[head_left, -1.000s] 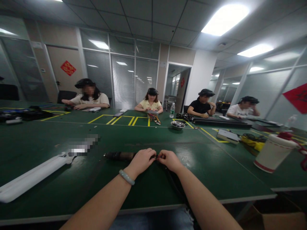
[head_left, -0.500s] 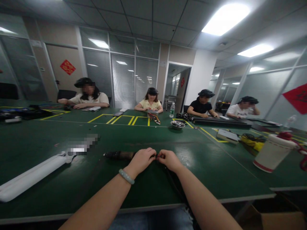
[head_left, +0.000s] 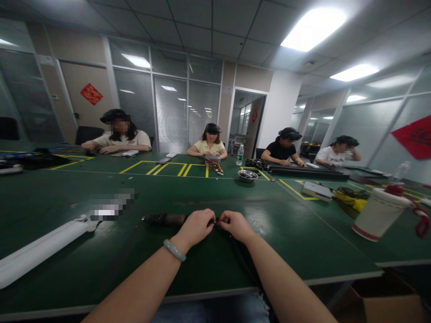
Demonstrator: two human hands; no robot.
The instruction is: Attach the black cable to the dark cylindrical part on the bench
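My left hand [head_left: 199, 226], with a pale bangle at the wrist, is closed in a pinch on something too small to make out. Close on its right, my right hand [head_left: 235, 225] is pinched too, with a tiny reddish spot at its fingertips. A dark cylindrical tool [head_left: 164, 219] lies on the green table [head_left: 141, 264], its right end behind my left hand. A black cable [head_left: 243, 262] runs from beneath my right hand to the table's front edge.
A long white object [head_left: 47, 249] lies at left. Beyond my hands are a metal bowl [head_left: 248, 176], a bottle [head_left: 240, 155] and a white box [head_left: 316, 191]. A large cup [head_left: 380, 215] stands at right. Several people sit across the table; an open carton [head_left: 390, 305] is below right.
The view has shifted slightly, so most things appear a little further left. The small gap between my two hands' fingertips looks slightly wider. Both hands remain pinched.
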